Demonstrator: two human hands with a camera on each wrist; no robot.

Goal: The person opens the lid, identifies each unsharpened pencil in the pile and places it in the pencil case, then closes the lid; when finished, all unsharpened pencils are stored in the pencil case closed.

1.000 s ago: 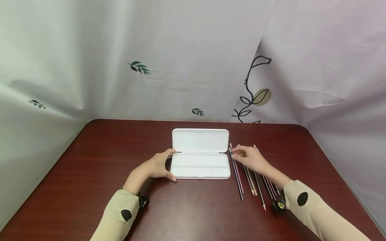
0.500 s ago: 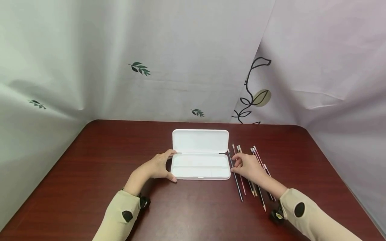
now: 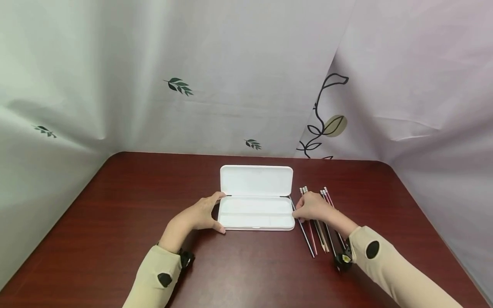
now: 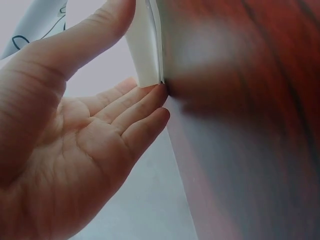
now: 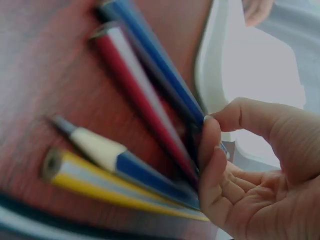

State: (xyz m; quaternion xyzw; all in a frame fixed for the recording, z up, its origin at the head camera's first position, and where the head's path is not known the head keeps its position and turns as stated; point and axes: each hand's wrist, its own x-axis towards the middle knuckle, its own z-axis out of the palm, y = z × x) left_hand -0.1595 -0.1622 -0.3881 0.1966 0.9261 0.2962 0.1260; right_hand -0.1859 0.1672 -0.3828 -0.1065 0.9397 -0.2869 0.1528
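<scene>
A white pencil case (image 3: 256, 228) stands with its lid raised at mid-table; shallow compartments show inside. My left hand (image 3: 199, 212) spans its left end, thumb at the front corner and fingers at the back one. The left wrist view shows those fingertips against the case's edge (image 4: 146, 65). Just off the right end, my right hand (image 3: 315, 207) pinches a blue pencil (image 5: 162, 57) between thumb and index finger. That pencil lies slanted along the case's right side, its far part partly hidden. Close beside it is a red-and-silver pencil (image 5: 142, 97).
More pencils lie in a loose row under and right of my right hand, among them a yellow-and-silver pencil (image 5: 125, 186) and a sharpened blue pencil (image 5: 97, 149). A pale patterned curtain (image 3: 215, 119) rises behind the dark red table (image 3: 154, 188).
My right hand has shifted slightly left and nearer, and now pinches the blue pencil. Nearby pencils have been spread apart from one another. My left hand stays at the case.
</scene>
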